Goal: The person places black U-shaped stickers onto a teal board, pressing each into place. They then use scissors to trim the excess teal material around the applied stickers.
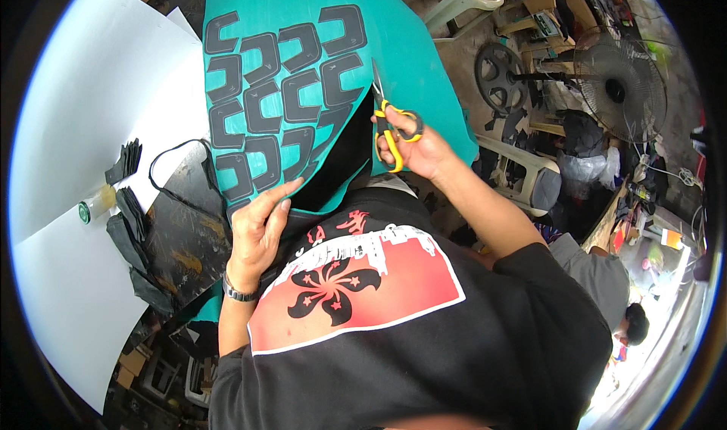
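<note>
A large teal sheet (413, 59) with several dark C-shaped outlines (280, 97) drawn on it is held up in front of me. My left hand (257, 229) grips its lower edge, thumb on top. My right hand (416, 150) holds yellow-handled scissors (386, 119) with the blades pointing up at the sheet, right of the outlined shapes. The sheet's black underside shows in a cut gap (341, 161) near the lower middle.
A white table (91, 127) lies at left with black cut pieces (125, 161), a small bottle (95, 203) and a dark board (182, 233). A standing fan (617, 85), plastic chairs (522, 172) and clutter fill the right. Another person (606, 294) sits at lower right.
</note>
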### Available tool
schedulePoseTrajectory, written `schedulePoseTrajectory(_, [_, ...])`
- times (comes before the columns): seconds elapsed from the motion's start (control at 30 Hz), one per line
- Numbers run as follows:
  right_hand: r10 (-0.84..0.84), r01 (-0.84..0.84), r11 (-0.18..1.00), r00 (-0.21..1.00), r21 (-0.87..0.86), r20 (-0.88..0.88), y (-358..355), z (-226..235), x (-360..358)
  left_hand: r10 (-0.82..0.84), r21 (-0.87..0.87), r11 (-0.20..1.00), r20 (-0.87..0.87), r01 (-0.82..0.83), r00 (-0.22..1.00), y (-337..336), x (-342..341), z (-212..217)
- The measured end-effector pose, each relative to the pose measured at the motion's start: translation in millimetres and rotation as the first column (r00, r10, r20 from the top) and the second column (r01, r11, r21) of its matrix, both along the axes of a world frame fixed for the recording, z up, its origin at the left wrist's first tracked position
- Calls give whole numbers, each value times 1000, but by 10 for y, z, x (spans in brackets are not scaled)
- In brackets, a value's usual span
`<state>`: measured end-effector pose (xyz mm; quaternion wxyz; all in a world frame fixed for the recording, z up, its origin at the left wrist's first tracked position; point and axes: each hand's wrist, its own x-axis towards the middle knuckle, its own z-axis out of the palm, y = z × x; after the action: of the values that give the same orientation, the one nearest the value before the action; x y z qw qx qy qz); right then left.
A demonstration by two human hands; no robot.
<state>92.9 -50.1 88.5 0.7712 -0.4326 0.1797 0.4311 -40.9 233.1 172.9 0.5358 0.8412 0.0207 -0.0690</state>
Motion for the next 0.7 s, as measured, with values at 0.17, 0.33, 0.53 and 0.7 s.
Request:
schedulePoseTrajectory(0.17, [-32,69,979,982,-191,187,263,-100,-14,-10,-65,998,19,11,1000,32,-51,27])
schedulePoseTrajectory(0.33, [-41,58,986,993,-155,109,278,-32,201,11,-98,995,26,-8,1000,59,-108,38])
schedulePoseTrajectory(0.53, [-61,85,980,989,-178,134,313,-94,364,21,-95,995,37,-18,999,57,-135,65])
schedulePoseTrajectory(0.7, [-69,84,988,991,-132,118,294,-171,582,33,-102,994,30,-30,999,65,-147,99])
